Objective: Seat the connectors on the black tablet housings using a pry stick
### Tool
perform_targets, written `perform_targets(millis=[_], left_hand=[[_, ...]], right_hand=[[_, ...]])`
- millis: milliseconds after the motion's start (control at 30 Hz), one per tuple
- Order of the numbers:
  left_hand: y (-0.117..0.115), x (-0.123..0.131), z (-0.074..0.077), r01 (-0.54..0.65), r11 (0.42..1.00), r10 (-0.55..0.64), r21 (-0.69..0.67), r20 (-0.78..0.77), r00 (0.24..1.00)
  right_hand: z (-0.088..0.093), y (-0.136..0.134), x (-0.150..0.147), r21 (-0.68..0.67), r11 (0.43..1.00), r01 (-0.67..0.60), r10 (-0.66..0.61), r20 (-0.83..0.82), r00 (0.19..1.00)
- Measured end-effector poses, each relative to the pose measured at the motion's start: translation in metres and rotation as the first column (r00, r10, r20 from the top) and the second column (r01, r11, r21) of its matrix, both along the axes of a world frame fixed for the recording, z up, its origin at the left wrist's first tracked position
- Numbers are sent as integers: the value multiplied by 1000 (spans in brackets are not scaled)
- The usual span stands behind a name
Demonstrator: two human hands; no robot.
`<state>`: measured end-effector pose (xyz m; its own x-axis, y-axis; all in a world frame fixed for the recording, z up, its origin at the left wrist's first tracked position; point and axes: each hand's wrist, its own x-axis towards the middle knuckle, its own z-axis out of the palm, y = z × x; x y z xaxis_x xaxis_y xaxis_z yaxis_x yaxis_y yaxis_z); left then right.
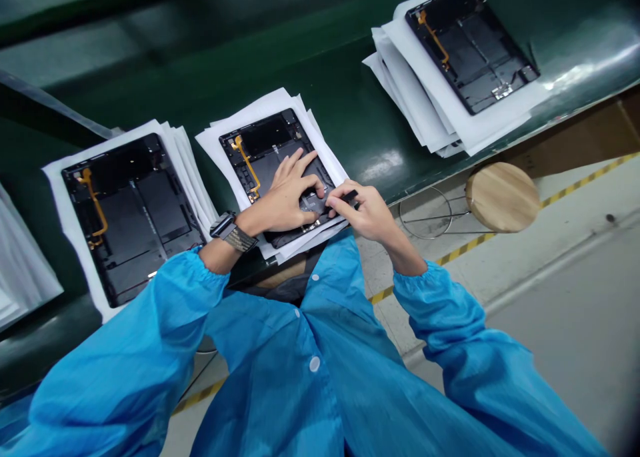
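An opened black tablet housing [267, 132] lies on a pile of white sheets [213, 137] in front of me. An orange flex cable [246, 162] runs along its left side. My left hand [286, 200] rests across the lower part of the housing, fingers spread, covering some of the inside. My right hand [369, 212] is at the housing's lower right edge. Its thumb and fingers pinch a small dark piece [351, 196], mostly hidden, so its kind does not show. A watch [233, 230] is on my left wrist.
To the left, another tablet housing [135, 224] lies on white sheets. A third housing [473, 50] sits on a stack at the upper right. More white sheets [23, 264] lie at the far left of the green bench [345, 90]. A round wooden stool [503, 197] stands beyond the bench edge.
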<state>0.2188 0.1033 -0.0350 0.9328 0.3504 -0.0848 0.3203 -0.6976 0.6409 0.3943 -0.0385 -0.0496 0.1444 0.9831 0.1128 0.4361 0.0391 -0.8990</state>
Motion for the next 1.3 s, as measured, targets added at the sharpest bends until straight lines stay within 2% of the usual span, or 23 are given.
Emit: perform_targets(millis=[367, 567, 933, 1133, 1300], left_hand=[[-3, 1, -1, -22, 1000, 22, 17, 1, 1000], [-5, 2, -4, -36, 999, 36, 32, 9, 999], [-7, 3, -4, -55, 998, 55, 26, 20, 998], [-8, 5, -2, -63, 997, 63, 50, -1, 998], [-8, 4, -1, -54, 997, 56, 64, -29, 998]], right_hand=[[1, 3, 2, -2, 1000, -7, 7, 32, 999], [6, 9, 6, -62, 995, -74, 77, 42, 996], [10, 22, 20, -41, 984, -176, 180, 135, 974], [15, 25, 21, -56, 983, -175, 181, 139, 974], [15, 24, 21, -38, 989, -146, 148, 76, 986]])
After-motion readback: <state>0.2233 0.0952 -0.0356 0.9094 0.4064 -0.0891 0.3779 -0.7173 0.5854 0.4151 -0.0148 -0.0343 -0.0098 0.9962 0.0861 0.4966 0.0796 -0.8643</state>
